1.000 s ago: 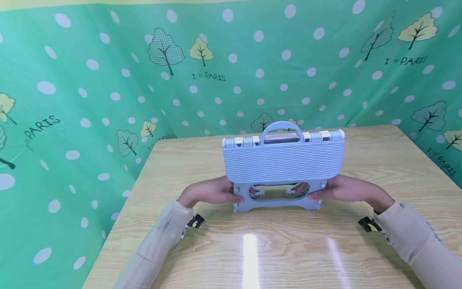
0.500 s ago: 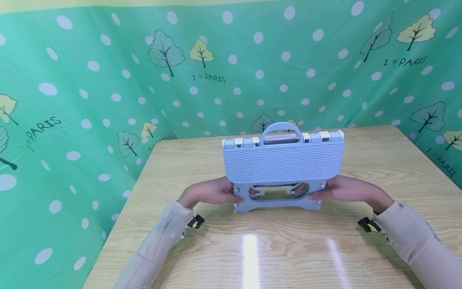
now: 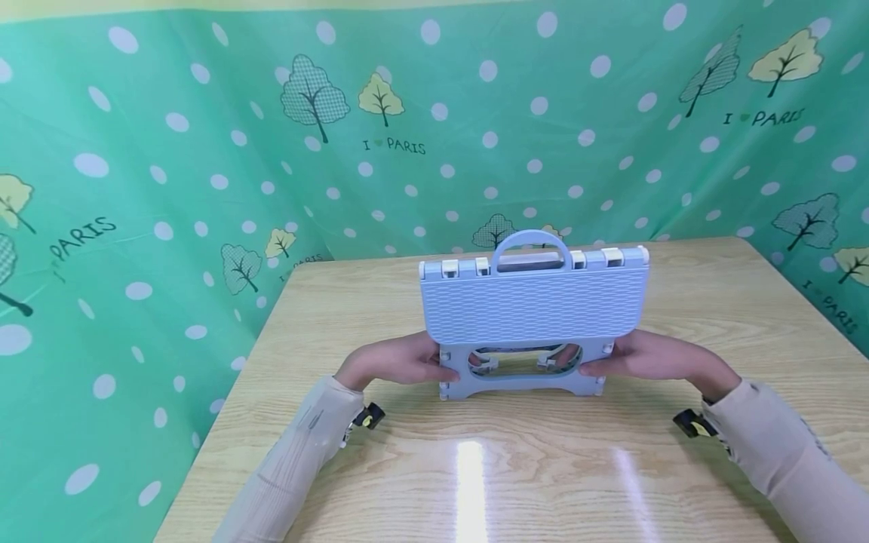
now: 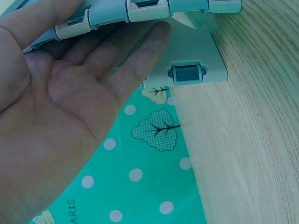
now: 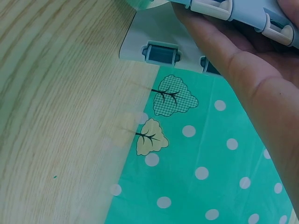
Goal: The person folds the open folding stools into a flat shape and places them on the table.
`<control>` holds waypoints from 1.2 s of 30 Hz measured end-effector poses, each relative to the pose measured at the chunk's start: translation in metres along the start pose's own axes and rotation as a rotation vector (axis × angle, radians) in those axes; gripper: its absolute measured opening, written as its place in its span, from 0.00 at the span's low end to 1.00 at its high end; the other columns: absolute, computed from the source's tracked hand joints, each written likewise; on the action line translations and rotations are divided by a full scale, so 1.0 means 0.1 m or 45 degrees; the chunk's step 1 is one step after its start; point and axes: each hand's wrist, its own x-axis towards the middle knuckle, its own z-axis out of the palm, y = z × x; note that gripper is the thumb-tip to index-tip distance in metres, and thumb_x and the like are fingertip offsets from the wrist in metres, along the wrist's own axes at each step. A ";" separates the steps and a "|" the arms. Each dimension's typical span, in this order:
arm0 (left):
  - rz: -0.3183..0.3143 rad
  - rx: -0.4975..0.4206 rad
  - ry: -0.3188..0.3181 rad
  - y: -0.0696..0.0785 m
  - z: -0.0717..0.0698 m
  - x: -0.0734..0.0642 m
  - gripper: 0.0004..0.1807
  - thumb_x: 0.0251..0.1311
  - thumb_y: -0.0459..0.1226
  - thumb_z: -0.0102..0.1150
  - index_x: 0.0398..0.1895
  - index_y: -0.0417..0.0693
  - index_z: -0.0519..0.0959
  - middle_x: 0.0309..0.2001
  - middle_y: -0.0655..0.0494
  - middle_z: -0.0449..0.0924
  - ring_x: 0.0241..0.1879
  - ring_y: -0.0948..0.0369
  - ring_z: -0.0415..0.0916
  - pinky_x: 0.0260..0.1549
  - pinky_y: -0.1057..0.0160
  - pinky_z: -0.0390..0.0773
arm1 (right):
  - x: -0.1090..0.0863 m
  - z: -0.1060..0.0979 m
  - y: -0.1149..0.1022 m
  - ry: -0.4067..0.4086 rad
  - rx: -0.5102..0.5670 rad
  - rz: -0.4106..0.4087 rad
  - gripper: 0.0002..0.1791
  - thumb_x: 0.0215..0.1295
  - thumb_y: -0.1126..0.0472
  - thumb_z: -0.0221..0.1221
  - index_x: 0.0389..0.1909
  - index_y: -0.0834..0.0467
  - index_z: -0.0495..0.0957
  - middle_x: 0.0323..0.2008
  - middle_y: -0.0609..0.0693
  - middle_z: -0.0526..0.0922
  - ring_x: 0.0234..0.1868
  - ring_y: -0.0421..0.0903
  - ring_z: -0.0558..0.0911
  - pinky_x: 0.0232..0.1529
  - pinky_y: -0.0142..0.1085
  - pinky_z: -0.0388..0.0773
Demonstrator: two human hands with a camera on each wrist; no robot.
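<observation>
A light blue plastic folding stool (image 3: 532,305) is in the middle of the head view, partly folded, its textured top panel tilted toward me and its arched handle upward. Below the top, a side panel with a large oval hole faces me. My left hand (image 3: 403,358) grips the left edge of that panel, thumb on the front and fingers behind. On the opposite edge my right hand (image 3: 655,354) holds it the same way. The left wrist view has the left palm (image 4: 65,102) under the hinged blue edge. Part of the right hand (image 5: 252,74) appears beside white hinge pieces.
The stool is over a wood-grain table (image 3: 380,467) with two bright light reflections near its front. A green dotted curtain (image 3: 434,151) printed with trees hangs behind the table and along its sides. Small black devices (image 3: 369,416) are worn at both wrists.
</observation>
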 end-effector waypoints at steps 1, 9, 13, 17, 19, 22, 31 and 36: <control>0.000 0.002 0.000 0.00 0.00 0.00 0.43 0.69 0.28 0.54 0.80 0.51 0.42 0.72 0.41 0.62 0.67 0.53 0.68 0.60 0.62 0.74 | 0.00 0.00 0.00 0.000 0.004 0.003 0.34 0.70 0.68 0.58 0.72 0.56 0.54 0.53 0.52 0.82 0.53 0.46 0.81 0.52 0.34 0.78; -0.005 0.009 0.002 -0.01 0.00 0.00 0.43 0.69 0.29 0.54 0.80 0.51 0.42 0.72 0.41 0.63 0.66 0.52 0.69 0.60 0.61 0.74 | -0.01 0.00 -0.01 0.001 -0.005 0.030 0.36 0.70 0.67 0.59 0.74 0.57 0.52 0.54 0.52 0.82 0.54 0.45 0.81 0.54 0.34 0.77; -0.009 0.007 0.003 -0.02 0.01 0.01 0.43 0.69 0.29 0.54 0.80 0.51 0.42 0.72 0.41 0.63 0.66 0.52 0.69 0.60 0.61 0.74 | 0.00 0.00 -0.02 -0.010 0.000 0.019 0.37 0.70 0.67 0.58 0.75 0.57 0.51 0.55 0.52 0.82 0.55 0.45 0.81 0.54 0.33 0.77; -0.013 0.009 0.006 -0.02 0.00 0.00 0.43 0.69 0.28 0.55 0.80 0.52 0.43 0.72 0.41 0.63 0.66 0.52 0.69 0.60 0.61 0.74 | 0.01 0.00 -0.01 -0.005 -0.022 0.001 0.31 0.70 0.67 0.58 0.70 0.58 0.59 0.55 0.51 0.82 0.56 0.44 0.79 0.55 0.31 0.75; -0.011 0.010 0.008 -0.03 0.00 0.00 0.43 0.69 0.28 0.55 0.80 0.52 0.43 0.72 0.42 0.64 0.66 0.52 0.69 0.60 0.61 0.75 | 0.01 0.00 -0.01 -0.002 -0.029 -0.007 0.27 0.70 0.67 0.58 0.67 0.59 0.63 0.54 0.51 0.82 0.57 0.43 0.79 0.56 0.30 0.74; -0.011 0.008 0.011 -0.03 0.00 0.00 0.43 0.69 0.28 0.55 0.80 0.52 0.43 0.71 0.42 0.64 0.66 0.52 0.69 0.60 0.61 0.74 | 0.02 0.00 0.00 -0.005 -0.025 -0.015 0.24 0.70 0.68 0.58 0.65 0.60 0.64 0.54 0.51 0.82 0.57 0.43 0.79 0.55 0.30 0.74; -0.051 0.030 0.012 -0.03 0.00 0.00 0.42 0.69 0.30 0.56 0.79 0.51 0.45 0.70 0.46 0.67 0.64 0.56 0.71 0.59 0.63 0.74 | 0.02 0.00 -0.04 -0.015 0.019 -0.009 0.31 0.70 0.69 0.58 0.70 0.56 0.60 0.59 0.57 0.79 0.58 0.43 0.78 0.54 0.32 0.75; -0.070 0.034 0.004 -0.02 0.00 -0.01 0.41 0.69 0.30 0.56 0.79 0.49 0.47 0.69 0.47 0.69 0.63 0.58 0.73 0.58 0.64 0.75 | 0.02 0.01 -0.06 0.012 -0.024 0.039 0.34 0.70 0.66 0.59 0.72 0.57 0.56 0.60 0.59 0.76 0.58 0.40 0.77 0.54 0.32 0.75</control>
